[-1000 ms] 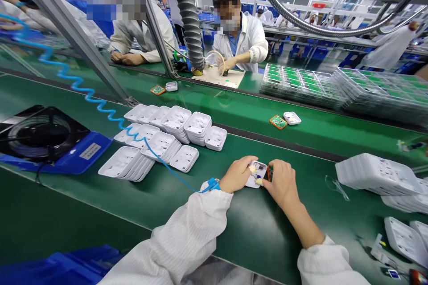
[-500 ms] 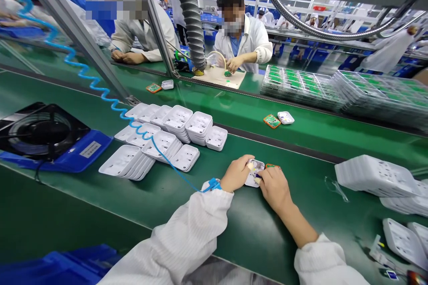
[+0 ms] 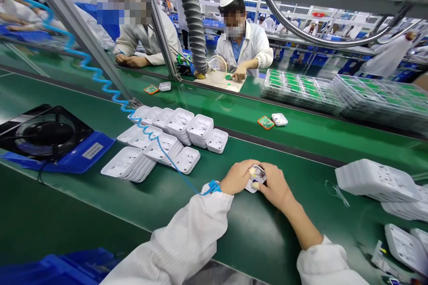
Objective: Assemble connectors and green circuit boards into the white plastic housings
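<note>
My left hand (image 3: pixel 238 177) and my right hand (image 3: pixel 276 186) meet over a small white plastic housing (image 3: pixel 255 178) that rests on the green bench (image 3: pixel 254 231). Both hands grip it, with taped fingertips pressing on its top. My right hand covers most of its right side. A blue coiled wrist-strap cord (image 3: pixel 147 132) runs from my left wrist up to the far left. Stacks of empty white housings (image 3: pixel 167 138) lie to the left of my hands.
A black fan on a blue base (image 3: pixel 53 140) sits at the left. More white housings (image 3: pixel 377 180) lie at the right. On the belt (image 3: pixel 301 131) ride a green circuit board (image 3: pixel 265 122) and a white housing (image 3: pixel 279 119). Two people in white coats sit across.
My right hand has slid left over the housing, covering the small orange-edged board that showed beside it before. The board and housing on the belt have drifted left.
</note>
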`<state>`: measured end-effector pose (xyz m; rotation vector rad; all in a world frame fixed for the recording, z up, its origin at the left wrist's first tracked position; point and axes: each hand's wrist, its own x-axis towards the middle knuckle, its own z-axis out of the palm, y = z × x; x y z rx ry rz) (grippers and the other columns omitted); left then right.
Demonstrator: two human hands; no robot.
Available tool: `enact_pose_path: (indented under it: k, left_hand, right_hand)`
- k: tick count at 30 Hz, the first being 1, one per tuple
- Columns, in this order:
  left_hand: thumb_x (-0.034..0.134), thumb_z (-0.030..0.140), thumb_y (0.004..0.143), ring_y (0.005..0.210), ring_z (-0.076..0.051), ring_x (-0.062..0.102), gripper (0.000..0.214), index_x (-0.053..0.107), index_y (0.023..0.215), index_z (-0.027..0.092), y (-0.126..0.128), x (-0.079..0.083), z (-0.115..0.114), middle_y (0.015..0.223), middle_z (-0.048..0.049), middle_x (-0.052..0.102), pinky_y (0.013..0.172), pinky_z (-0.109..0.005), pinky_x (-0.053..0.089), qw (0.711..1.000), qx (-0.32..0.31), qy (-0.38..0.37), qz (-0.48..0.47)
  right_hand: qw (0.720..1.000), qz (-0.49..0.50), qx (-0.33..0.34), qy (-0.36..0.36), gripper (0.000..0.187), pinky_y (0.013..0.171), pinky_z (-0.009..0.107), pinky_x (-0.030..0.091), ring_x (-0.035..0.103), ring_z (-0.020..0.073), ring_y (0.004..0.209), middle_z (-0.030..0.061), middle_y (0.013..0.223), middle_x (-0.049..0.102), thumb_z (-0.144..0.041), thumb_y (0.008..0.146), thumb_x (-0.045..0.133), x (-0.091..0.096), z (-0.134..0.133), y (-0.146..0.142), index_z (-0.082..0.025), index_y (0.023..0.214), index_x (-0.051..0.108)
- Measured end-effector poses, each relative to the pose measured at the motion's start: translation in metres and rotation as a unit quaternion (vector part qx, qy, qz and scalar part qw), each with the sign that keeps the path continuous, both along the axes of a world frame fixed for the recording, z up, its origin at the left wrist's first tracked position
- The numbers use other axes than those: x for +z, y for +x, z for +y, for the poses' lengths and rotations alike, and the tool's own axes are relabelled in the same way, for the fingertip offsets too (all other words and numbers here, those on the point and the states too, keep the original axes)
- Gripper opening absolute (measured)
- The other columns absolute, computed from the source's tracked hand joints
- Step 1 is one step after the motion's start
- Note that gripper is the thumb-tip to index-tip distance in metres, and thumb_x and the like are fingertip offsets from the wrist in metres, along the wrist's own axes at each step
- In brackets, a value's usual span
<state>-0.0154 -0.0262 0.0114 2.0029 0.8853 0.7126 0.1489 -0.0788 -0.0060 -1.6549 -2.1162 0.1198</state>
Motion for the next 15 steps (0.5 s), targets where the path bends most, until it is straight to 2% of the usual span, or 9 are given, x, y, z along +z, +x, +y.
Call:
enact_pose_path:
  k: [1, 3, 7, 10, 12, 15]
  left_hand:
    - [0.035, 0.015, 0.080, 0.105, -0.015, 0.054, 0.038, 0.057, 0.112, 0.020, 0.000, -0.001, 0.000, 0.114, -0.0020, 0.061, 0.095, -0.027, 0.040, 1.000, 0.001, 0.002, -0.004]
    - [0.034, 0.017, 0.082, 0.102, -0.015, 0.055, 0.037, 0.057, 0.111, 0.021, 0.001, -0.002, 0.000, 0.111, -0.0012, 0.062, 0.093, -0.027, 0.040, 1.000, 0.019, 0.001, 0.001]
    - [0.033, 0.023, 0.085, 0.097, -0.015, 0.057, 0.034, 0.058, 0.108, 0.025, 0.005, -0.002, 0.001, 0.105, 0.0008, 0.064, 0.089, -0.026, 0.042, 0.997, 0.057, -0.020, 0.042]
    - [0.033, 0.024, 0.086, 0.097, -0.016, 0.057, 0.033, 0.059, 0.106, 0.026, 0.007, -0.006, 0.000, 0.104, 0.0009, 0.064, 0.089, -0.027, 0.042, 0.995, 0.074, -0.036, 0.059]
    - [0.034, 0.025, 0.086, 0.097, -0.016, 0.057, 0.033, 0.055, 0.111, 0.024, 0.007, -0.009, 0.000, 0.107, -0.0015, 0.063, 0.089, -0.028, 0.042, 0.994, 0.099, -0.034, 0.043]
    - [0.037, 0.028, 0.086, 0.102, -0.018, 0.053, 0.039, 0.044, 0.123, 0.018, 0.007, -0.013, 0.000, 0.118, -0.0085, 0.055, 0.092, -0.032, 0.041, 0.990, 0.141, -0.003, -0.005]
  right_hand:
    - [0.999, 0.016, 0.032, -0.035, 0.037, 0.071, 0.031, 0.035, 0.051, 0.0198, 0.085, 0.0070, 0.099, 0.056, -0.030, 0.077, 0.054, 0.000, 0.002, 0.001, -0.019, 0.111, 0.043]
    - [0.995, 0.032, 0.046, -0.081, 0.033, 0.067, 0.027, 0.036, 0.053, 0.0166, 0.077, 0.0042, 0.093, 0.058, -0.024, 0.077, 0.050, 0.000, 0.004, 0.000, -0.019, 0.109, 0.043]
    - [0.994, 0.045, -0.014, -0.102, 0.023, 0.057, 0.024, 0.033, 0.052, 0.0144, 0.066, 0.0012, 0.080, 0.057, -0.022, 0.074, 0.051, -0.004, 0.003, -0.009, -0.019, 0.095, 0.044]
    - [0.985, 0.100, -0.028, -0.135, 0.020, 0.054, 0.023, 0.033, 0.051, 0.0136, 0.062, -0.0002, 0.075, 0.057, -0.021, 0.071, 0.052, -0.010, 0.007, -0.011, -0.020, 0.090, 0.044]
    - [0.971, 0.157, -0.014, -0.179, 0.019, 0.055, 0.023, 0.035, 0.051, 0.0137, 0.063, -0.0007, 0.074, 0.058, -0.024, 0.069, 0.055, -0.012, 0.018, 0.000, -0.020, 0.085, 0.047]
    - [0.941, 0.237, -0.024, -0.239, 0.026, 0.058, 0.025, 0.040, 0.053, 0.0155, 0.066, 0.0006, 0.074, 0.060, -0.036, 0.065, 0.061, -0.002, 0.049, 0.040, -0.017, 0.080, 0.052]
